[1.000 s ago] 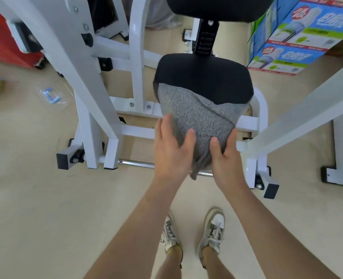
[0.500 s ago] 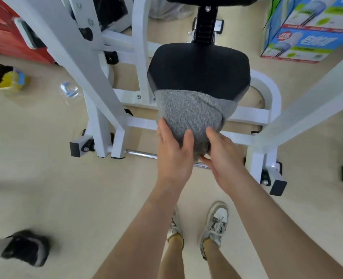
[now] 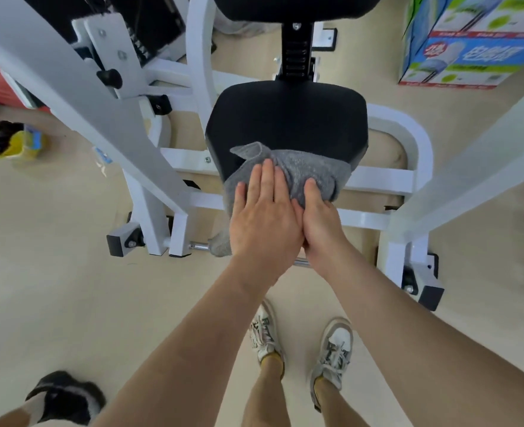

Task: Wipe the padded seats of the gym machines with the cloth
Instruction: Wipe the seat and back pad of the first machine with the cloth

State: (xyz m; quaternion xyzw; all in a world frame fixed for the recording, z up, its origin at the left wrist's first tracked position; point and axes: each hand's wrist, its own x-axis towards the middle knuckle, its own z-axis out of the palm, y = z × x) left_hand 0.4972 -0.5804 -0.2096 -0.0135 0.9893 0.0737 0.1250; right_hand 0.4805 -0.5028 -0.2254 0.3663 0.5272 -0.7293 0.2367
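Note:
A black padded seat [image 3: 288, 118] of a white gym machine is straight ahead of me. A grey cloth [image 3: 310, 171] lies bunched over the seat's near edge, and one corner hangs down at the left. My left hand [image 3: 264, 217] presses flat on the cloth with fingers together. My right hand [image 3: 319, 220] lies beside it, touching it, with fingers curled over the cloth's right part. A black back pad [image 3: 294, 6] shows at the top of the view.
White frame bars [image 3: 79, 97] cross on the left and another [image 3: 476, 167] on the right. Colourful cardboard boxes [image 3: 470, 47] stand at the top right. Another person's foot [image 3: 66, 399] is at the bottom left. My own shoes [image 3: 300, 343] are below on the beige floor.
The cloth has been gathered from hanging down the seat's front into a bunch on its near edge. Both hands moved up and closer together. The view shifted nearer.

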